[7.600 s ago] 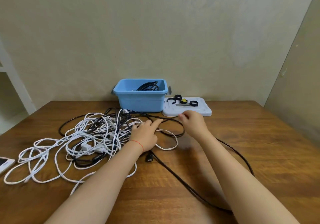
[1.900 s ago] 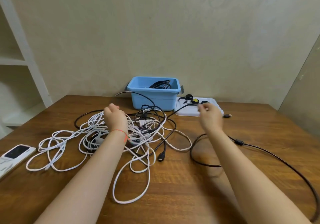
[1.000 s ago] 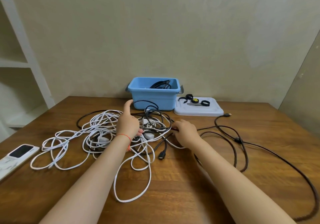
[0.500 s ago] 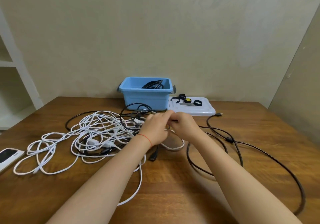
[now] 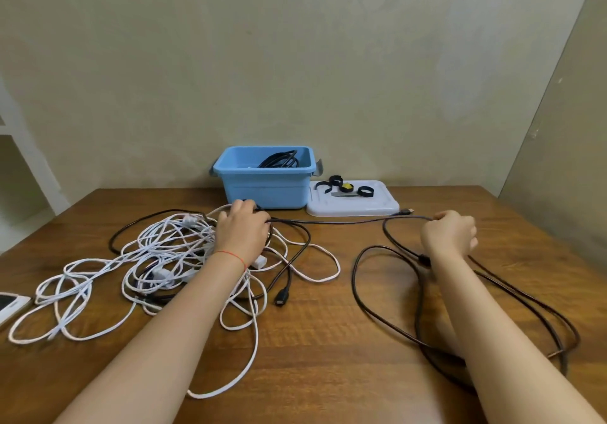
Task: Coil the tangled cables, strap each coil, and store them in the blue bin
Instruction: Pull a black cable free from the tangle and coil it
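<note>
Your right hand [image 5: 448, 234] at right centre is clenched on the black cable [image 5: 331, 221], fist closed, arm reaching out from the lower right corner. The cable runs nearly level across mid-frame, long axis left-right, from that fist to your left hand [image 5: 243, 231], which sits on the tangle of white cables [image 5: 157, 259] at left centre. Left hand's fingers are curled down over the pile; looks like they pin or hold the black cable where it enters, but the grip itself is hidden under the knuckles, so can't tell for sure. Slack black loops lie on the table [image 5: 312, 341] around and below your right forearm, so the freed length is all on the right. The part not yet freed lies left of your right hand, under the left one; pull goes rightward along the cable's axis. Blue bin [image 5: 266, 187] is at the back centre with a black coil [image 5: 279, 160] inside; straps [image 5: 345, 188] sit on the white lid [image 5: 361, 205] just right of it.
</note>
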